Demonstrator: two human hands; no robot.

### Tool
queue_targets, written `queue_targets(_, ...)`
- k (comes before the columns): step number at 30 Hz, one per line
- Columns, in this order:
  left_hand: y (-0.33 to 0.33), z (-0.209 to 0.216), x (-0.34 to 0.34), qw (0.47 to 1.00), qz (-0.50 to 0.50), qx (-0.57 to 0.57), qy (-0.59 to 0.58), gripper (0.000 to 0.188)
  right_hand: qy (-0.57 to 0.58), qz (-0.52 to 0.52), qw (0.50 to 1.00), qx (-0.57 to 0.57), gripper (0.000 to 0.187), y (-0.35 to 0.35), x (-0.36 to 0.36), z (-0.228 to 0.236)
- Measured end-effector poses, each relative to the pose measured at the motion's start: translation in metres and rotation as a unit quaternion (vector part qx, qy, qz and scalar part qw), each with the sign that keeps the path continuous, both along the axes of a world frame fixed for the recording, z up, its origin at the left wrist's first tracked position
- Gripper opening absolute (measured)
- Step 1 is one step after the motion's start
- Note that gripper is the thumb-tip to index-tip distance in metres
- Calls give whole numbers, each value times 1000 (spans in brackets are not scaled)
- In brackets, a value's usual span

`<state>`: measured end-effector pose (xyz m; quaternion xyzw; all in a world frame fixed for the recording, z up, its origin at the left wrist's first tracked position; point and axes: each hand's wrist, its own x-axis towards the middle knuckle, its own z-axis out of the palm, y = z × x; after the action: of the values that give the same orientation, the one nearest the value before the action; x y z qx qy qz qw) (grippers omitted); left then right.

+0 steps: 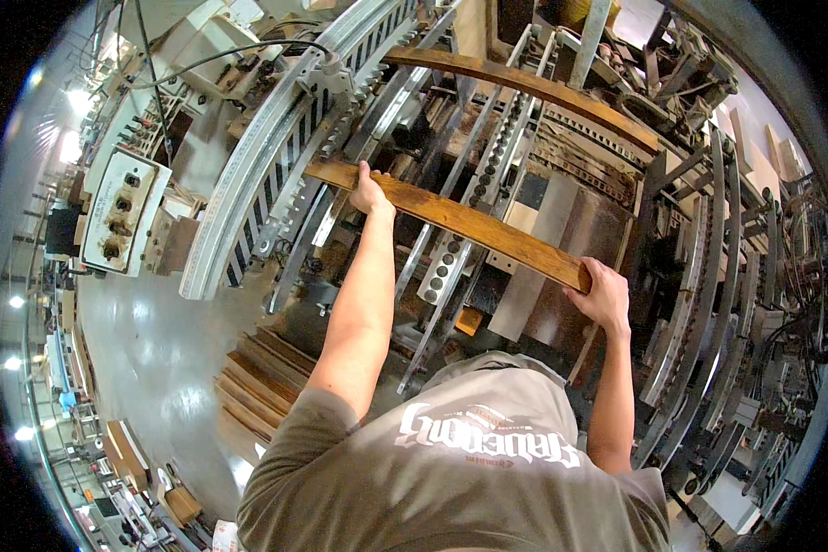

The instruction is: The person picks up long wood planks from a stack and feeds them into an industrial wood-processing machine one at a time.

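Note:
A long brown wooden board [474,225] lies across the rails of a machine in front of me, slanting down toward the right. Near its left end, my left hand [372,191] is closed round the board, thumb on top. My right hand [603,293] grips the right end, its fingers wrapped over the edge. Farther off, a second wooden board [534,85] rests across the same machine, roughly parallel to the first. Neither hand touches that one. Between and below the boards run metal rails with a row of black rollers [442,269].
A metal beam with black-and-white stripes [285,152] borders the machine on the left. Beyond it stands a white control box [124,212]. Several brown boards lie stacked [258,382] low at the left. Curved metal rails [708,304] run along the right side.

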<state>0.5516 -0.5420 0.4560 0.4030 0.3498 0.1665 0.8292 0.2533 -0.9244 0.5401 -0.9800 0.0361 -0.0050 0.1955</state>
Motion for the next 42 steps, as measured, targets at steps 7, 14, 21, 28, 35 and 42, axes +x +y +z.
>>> queue_targets(7, -2, 6, -4, 1000, 13, -2, -3, 38, -30, 10, 999, 4, 55, 1, 1, -1)
queue_targets(14, -11, 3, -2, 999, 32, -5, -23, 29, -22, 0, 1000, 19, 57, 4, -1, 2)
queue_targets(21, -4, -5, 0, 1000, 17, 2, -17, 29, -23, -2, 1000, 6, 60, -1, -1, -10)
queue_targets(28, -4, 5, -5, 1000, 24, 18, -3, 30, -4, -2, 1000, 5, 61, 1, 0, -3)
queue_targets(35, -5, 9, -7, 999, 35, 5, -18, 30, -5, -11, 1000, 7, 59, 5, 0, -1)
queue_targets(42, -7, 9, -6, 1000, 16, 2, 4, 34, -10, -13, 1000, 5, 60, 2, -1, -6)
